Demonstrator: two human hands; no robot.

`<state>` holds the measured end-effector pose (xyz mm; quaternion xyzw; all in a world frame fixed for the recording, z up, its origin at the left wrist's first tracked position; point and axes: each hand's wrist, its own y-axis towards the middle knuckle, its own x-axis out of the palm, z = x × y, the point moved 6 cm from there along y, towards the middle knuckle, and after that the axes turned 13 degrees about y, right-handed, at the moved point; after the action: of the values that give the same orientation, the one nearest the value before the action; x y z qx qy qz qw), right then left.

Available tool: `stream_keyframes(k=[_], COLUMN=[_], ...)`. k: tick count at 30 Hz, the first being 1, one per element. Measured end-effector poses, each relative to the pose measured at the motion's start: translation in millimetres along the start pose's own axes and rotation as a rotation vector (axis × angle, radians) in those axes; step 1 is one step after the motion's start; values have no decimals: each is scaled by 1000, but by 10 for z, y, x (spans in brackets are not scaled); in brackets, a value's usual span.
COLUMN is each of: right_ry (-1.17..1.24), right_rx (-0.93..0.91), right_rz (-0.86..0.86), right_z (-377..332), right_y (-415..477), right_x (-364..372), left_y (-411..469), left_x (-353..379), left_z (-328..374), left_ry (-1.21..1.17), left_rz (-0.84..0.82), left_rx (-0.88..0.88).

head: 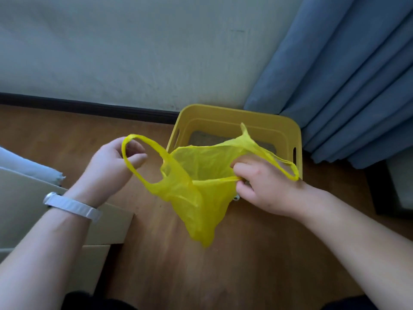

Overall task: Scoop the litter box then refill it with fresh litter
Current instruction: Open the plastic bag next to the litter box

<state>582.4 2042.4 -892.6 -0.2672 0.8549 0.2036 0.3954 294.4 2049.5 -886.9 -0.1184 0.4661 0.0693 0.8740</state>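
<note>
left hand (pixel 114 162) had one handle of the yellow plastic bag (pixel 196 173) hooked round its curled fingers (pixel 139 158) and right hand (pixel 263 186) was pinching the bag's rim, holding it open just in front of the yellow litter box (pixel 234 117) on the floor (pixel 245 269) by the blue curtain (pixel 346 86)

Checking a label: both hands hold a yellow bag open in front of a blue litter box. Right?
No: the litter box is yellow, per the head view; the curtain beside it is blue. The left hand and right hand do hold the yellow bag open in front.
</note>
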Motion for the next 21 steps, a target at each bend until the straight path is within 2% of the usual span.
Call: stream_keyframes(k=[1,3,5,7,9,11,14,17,21], right_ry=[5,-33,-49,-47,-48,-23,-21,-179,-241], right_rx=[-7,1,1,-11,-42,-55,-42,-1,226], right_rz=[-11,-71,-106,-110,-94,-69,-12,36,-197], right_z=[-3,2,-27,-72,-136,-221,-296,-314,-38], right_y=[-22,-55,-77,-98,-118,-124,-131,-180,-242], right_x=[5,27,34,18,0,-25,-87,-172,-92], left_y=[-11,-71,-254,-555,-862,-980,-890,-799,-800], left_x=[-76,-352,-604,-617,-315,138,612,941,1273], left_z=[18,168,505,972,1391,1491,1364,1230,862], left_ry=[-56,-137,-237,-130,146,375,410,342,673], left_rz=[51,292,482,498,335,126,-110,-402,-684], left_rx=[-31,17,187,457,724,814,666,478,396])
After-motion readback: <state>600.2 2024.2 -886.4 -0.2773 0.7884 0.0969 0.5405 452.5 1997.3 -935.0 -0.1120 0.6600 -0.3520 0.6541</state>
